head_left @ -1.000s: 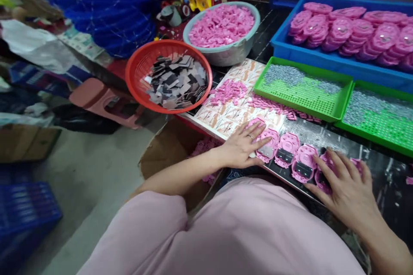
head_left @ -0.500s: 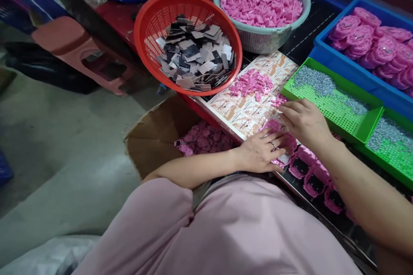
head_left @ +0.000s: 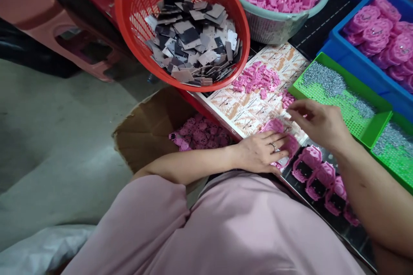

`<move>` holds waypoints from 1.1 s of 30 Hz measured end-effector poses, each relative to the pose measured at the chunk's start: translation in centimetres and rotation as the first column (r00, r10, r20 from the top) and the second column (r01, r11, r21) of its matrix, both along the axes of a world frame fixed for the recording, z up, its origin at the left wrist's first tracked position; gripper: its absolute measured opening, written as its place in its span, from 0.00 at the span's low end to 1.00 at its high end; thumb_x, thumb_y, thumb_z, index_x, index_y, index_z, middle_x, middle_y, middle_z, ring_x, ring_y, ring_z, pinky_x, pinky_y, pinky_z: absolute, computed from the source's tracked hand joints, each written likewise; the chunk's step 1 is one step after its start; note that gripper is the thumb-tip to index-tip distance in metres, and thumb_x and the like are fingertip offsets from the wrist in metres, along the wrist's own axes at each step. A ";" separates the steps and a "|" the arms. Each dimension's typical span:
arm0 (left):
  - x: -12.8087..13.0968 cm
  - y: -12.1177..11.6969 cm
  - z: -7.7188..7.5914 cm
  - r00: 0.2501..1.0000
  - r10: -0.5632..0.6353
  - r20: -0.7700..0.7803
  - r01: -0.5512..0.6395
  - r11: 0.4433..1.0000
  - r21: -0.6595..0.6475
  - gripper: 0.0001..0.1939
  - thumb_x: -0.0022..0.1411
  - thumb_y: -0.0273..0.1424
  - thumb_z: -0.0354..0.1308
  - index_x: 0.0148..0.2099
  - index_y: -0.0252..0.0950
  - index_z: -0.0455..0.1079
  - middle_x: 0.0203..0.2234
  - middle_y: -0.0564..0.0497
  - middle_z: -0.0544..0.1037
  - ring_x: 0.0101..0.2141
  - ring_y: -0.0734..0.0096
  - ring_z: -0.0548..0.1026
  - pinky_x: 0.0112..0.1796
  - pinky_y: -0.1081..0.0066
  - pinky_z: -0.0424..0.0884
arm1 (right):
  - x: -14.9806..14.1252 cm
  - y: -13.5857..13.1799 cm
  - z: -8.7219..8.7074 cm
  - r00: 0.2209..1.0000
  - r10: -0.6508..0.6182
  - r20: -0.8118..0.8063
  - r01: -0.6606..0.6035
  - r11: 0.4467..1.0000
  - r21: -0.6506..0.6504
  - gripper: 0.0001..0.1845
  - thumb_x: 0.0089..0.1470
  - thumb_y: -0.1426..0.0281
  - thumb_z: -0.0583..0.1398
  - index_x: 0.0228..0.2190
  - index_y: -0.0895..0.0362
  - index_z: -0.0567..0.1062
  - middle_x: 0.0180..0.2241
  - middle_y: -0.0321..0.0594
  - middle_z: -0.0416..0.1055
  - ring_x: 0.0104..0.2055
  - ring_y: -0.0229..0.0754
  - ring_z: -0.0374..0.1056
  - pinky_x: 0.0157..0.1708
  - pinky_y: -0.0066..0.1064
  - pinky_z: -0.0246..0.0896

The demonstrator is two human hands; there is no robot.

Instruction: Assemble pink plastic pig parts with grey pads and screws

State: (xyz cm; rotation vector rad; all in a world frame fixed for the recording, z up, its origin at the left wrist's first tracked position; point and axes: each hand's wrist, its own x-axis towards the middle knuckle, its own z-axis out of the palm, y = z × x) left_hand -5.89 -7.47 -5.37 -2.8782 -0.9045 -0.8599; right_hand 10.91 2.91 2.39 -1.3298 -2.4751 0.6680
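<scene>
My left hand (head_left: 263, 152), a ring on one finger, lies flat with its fingers stretched over pink plastic casings (head_left: 273, 126) at the table's front edge. The fingers cover much of these casings. Just beyond it, my right hand (head_left: 319, 122) hovers with thumb and fingers pinched together; whatever is between the tips is too small to make out. Near those fingertips lie tiny pink pieces (head_left: 288, 98). A row of pink casings with dark openings (head_left: 324, 176) runs along the edge, partly under my right forearm. Small pink plastic parts (head_left: 258, 77) are heaped on a patterned sheet (head_left: 240, 111).
A red basket (head_left: 118, 10) of grey and black plates overhangs the table's left edge. Behind are a pale basin (head_left: 267, 25) of pink parts, green trays (head_left: 380, 126) of small metal pieces, and a blue crate (head_left: 335, 36). A cardboard box (head_left: 135, 137) stands below.
My right hand has left the right end of the casing row and come over beside my left hand, its fingers now pinched. My left hand stays on the casings. The view has swung down.
</scene>
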 end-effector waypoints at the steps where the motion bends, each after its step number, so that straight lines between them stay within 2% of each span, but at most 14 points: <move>1: -0.1 0.0 -0.1 1.000 -0.011 0.005 0.011 1.000 0.014 0.30 0.67 0.52 0.46 0.53 0.32 0.74 0.53 0.38 0.75 0.56 0.54 0.71 0.56 0.60 0.65 | 0.5 -0.1 -0.1 0.998 -0.035 -0.060 0.027 0.991 -0.131 0.13 0.54 0.61 0.61 0.37 0.56 0.78 0.30 0.39 0.77 0.27 0.37 0.69 0.29 0.30 0.62; 3: -0.1 0.0 -0.2 1.000 -0.016 0.016 0.016 0.999 0.044 0.30 0.67 0.51 0.47 0.54 0.31 0.73 0.53 0.40 0.75 0.55 0.56 0.72 0.56 0.61 0.66 | 1.1 -0.3 -0.6 0.986 -0.107 -0.125 0.057 0.934 -0.351 0.16 0.50 0.56 0.64 0.34 0.56 0.79 0.28 0.38 0.76 0.25 0.36 0.68 0.28 0.30 0.63; 4: -0.1 0.0 -0.3 1.000 -0.016 0.020 0.015 0.998 0.057 0.31 0.67 0.51 0.47 0.55 0.31 0.72 0.53 0.40 0.75 0.55 0.57 0.72 0.56 0.61 0.66 | 1.1 -0.2 -0.9 0.983 -0.129 -0.133 0.063 0.906 -0.418 0.18 0.48 0.54 0.64 0.33 0.56 0.80 0.27 0.38 0.76 0.24 0.36 0.68 0.27 0.30 0.62; 6: 0.0 0.0 -0.3 1.000 -0.013 0.024 0.011 0.998 0.069 0.31 0.67 0.51 0.47 0.55 0.30 0.72 0.53 0.41 0.75 0.55 0.57 0.72 0.55 0.62 0.66 | 0.8 -0.1 -1.4 0.984 -0.137 -0.116 0.072 0.891 -0.447 0.20 0.48 0.52 0.64 0.32 0.57 0.80 0.25 0.38 0.76 0.23 0.36 0.67 0.25 0.29 0.61; 11: 0.1 0.1 -0.3 1.000 -0.020 0.001 0.020 0.999 0.051 0.31 0.67 0.51 0.47 0.55 0.31 0.72 0.52 0.41 0.75 0.55 0.58 0.72 0.56 0.62 0.66 | -0.4 0.4 -1.8 0.995 -0.092 -0.024 0.081 0.954 -0.290 0.14 0.50 0.59 0.63 0.29 0.56 0.81 0.24 0.38 0.76 0.22 0.35 0.65 0.24 0.29 0.58; 16: 0.1 0.1 -0.4 1.000 -0.012 0.020 0.011 0.998 0.058 0.30 0.68 0.51 0.46 0.55 0.32 0.73 0.52 0.41 0.76 0.54 0.58 0.72 0.55 0.62 0.67 | -0.7 0.3 -2.5 0.999 -0.035 -0.034 0.027 0.975 -0.220 0.12 0.51 0.61 0.62 0.28 0.55 0.80 0.25 0.38 0.76 0.24 0.36 0.66 0.27 0.30 0.59; 19: 0.1 0.1 -0.4 0.999 -0.015 0.044 0.012 0.998 0.067 0.29 0.69 0.49 0.46 0.54 0.32 0.73 0.51 0.42 0.77 0.54 0.58 0.73 0.55 0.62 0.67 | -1.0 0.1 -3.1 0.997 -0.060 -0.057 0.049 0.983 -0.177 0.12 0.50 0.60 0.63 0.31 0.56 0.79 0.29 0.39 0.77 0.27 0.37 0.67 0.30 0.30 0.60; 21: 0.1 0.1 -0.3 0.998 -0.022 0.058 0.017 0.997 0.073 0.28 0.69 0.49 0.46 0.53 0.31 0.74 0.50 0.41 0.77 0.53 0.57 0.73 0.54 0.62 0.67 | -1.2 0.0 -3.5 0.994 -0.088 -0.063 0.079 0.987 -0.138 0.15 0.48 0.59 0.66 0.34 0.57 0.76 0.26 0.38 0.74 0.26 0.36 0.65 0.28 0.29 0.59; 23: 0.0 0.1 -0.3 0.998 -0.026 0.060 0.022 0.998 0.067 0.28 0.69 0.48 0.46 0.52 0.30 0.74 0.50 0.40 0.77 0.54 0.56 0.73 0.55 0.61 0.67 | -1.4 -0.2 -3.6 0.993 -0.107 -0.046 0.102 0.989 -0.105 0.16 0.46 0.59 0.67 0.31 0.58 0.74 0.22 0.35 0.70 0.23 0.35 0.62 0.26 0.28 0.57; 26: 0.0 0.1 -0.3 0.998 -0.031 0.048 0.029 0.999 0.044 0.28 0.69 0.48 0.46 0.53 0.30 0.73 0.51 0.39 0.76 0.55 0.56 0.72 0.56 0.61 0.66 | -1.4 -0.3 -3.1 0.995 -0.104 -0.003 0.104 0.991 -0.086 0.14 0.47 0.60 0.67 0.27 0.58 0.73 0.20 0.34 0.68 0.22 0.34 0.60 0.25 0.28 0.56; 28: 0.1 0.1 -0.4 0.999 -0.034 0.039 0.033 0.999 0.031 0.29 0.69 0.49 0.46 0.53 0.30 0.73 0.52 0.38 0.75 0.55 0.56 0.71 0.56 0.60 0.66 | -1.4 0.0 -2.3 0.997 -0.077 0.019 0.078 0.995 -0.059 0.15 0.49 0.59 0.66 0.31 0.58 0.75 0.22 0.36 0.69 0.23 0.35 0.62 0.26 0.29 0.57; 31: 0.2 0.1 -0.5 0.999 -0.038 0.028 0.038 0.999 0.011 0.30 0.68 0.50 0.45 0.53 0.31 0.73 0.52 0.38 0.75 0.55 0.56 0.71 0.56 0.61 0.66 | -1.8 1.1 -0.8 0.994 -0.011 0.113 -0.003 0.992 0.129 0.16 0.56 0.59 0.59 0.40 0.57 0.77 0.30 0.42 0.73 0.29 0.40 0.67 0.30 0.33 0.59; 33: 0.3 0.1 -0.6 0.999 -0.034 0.034 0.033 0.999 0.013 0.30 0.68 0.51 0.45 0.53 0.31 0.73 0.52 0.38 0.75 0.55 0.56 0.72 0.56 0.61 0.66 | -2.5 2.1 -0.1 0.962 0.016 0.271 -0.090 0.961 0.263 0.15 0.60 0.63 0.55 0.42 0.56 0.77 0.37 0.47 0.73 0.35 0.45 0.69 0.30 0.35 0.58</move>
